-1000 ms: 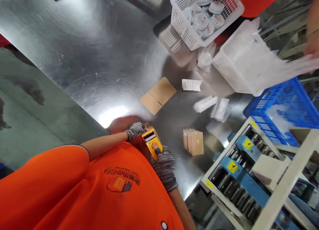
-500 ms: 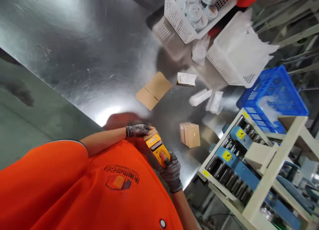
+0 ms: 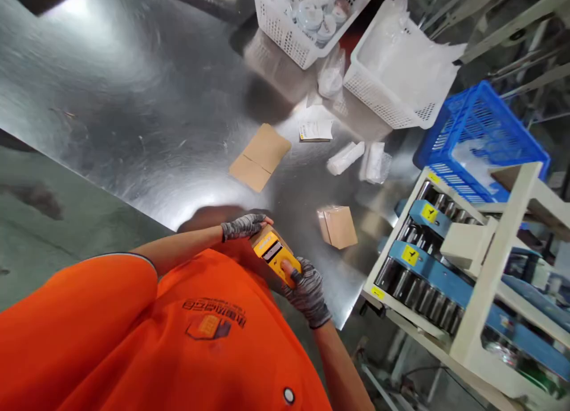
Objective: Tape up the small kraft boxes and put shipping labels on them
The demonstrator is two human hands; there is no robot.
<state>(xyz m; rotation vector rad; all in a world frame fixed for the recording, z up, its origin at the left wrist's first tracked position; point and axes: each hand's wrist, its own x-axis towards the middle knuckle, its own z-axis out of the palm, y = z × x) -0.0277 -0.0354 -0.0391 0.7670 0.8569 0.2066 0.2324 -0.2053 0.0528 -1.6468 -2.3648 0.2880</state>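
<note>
A yellow handheld device [image 3: 278,259] with a dark screen is gripped by my right hand [image 3: 308,292], the thumb lying on its face. My left hand [image 3: 244,227], in a grey fingerless glove, holds a small brown carton [image 3: 255,237] that is partly hidden beneath the device. Flat brown cardboard [image 3: 260,156] lies on the metal table ahead of my hands. To their right sits a taped brown box [image 3: 341,227]. Beyond it are a white labelled packet [image 3: 316,129] and two clear-wrapped rolls [image 3: 345,158].
White baskets, one with round tubs [image 3: 285,34] and one with plastic bags [image 3: 387,96], stand on the metal table [image 3: 178,102]. A blue crate [image 3: 483,132] is at the right, beside a roller conveyor machine [image 3: 427,268].
The view has shifted, so the baskets and table items appear further left and higher. The yellow device now lies more over the small carton, with both hands still holding.
</note>
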